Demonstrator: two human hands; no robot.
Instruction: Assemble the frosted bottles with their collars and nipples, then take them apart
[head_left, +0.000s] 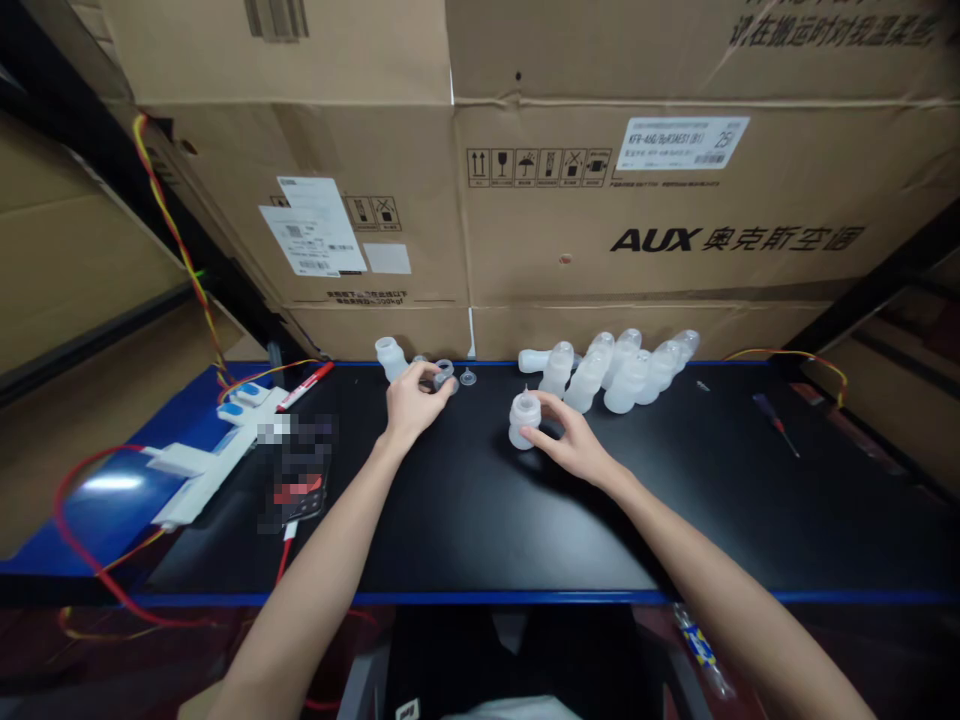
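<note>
My right hand [574, 440] grips a small translucent baby bottle [524, 432] upright, thumb in front and fingers behind. The bottle's open neck faces up, and a small pointed tip shows just behind its rim. My left hand [415, 402] is closed at the fingertips on a clear plastic ring [445, 369], among small clear parts near the back of the table. Right of it lies a clear teat-like piece [468, 377]. An uncapped translucent bottle [389, 358] stands behind my left hand, partly hidden by it.
Several capped bottles [621, 385] stand at the back right, one bottle [534, 361] lying beside them. A screwdriver [776, 425] lies far right. On the left are a power strip [217, 465], a red marker [306, 386] and a phone [306, 490] with a cable. Cardboard boxes [540, 240] wall the back.
</note>
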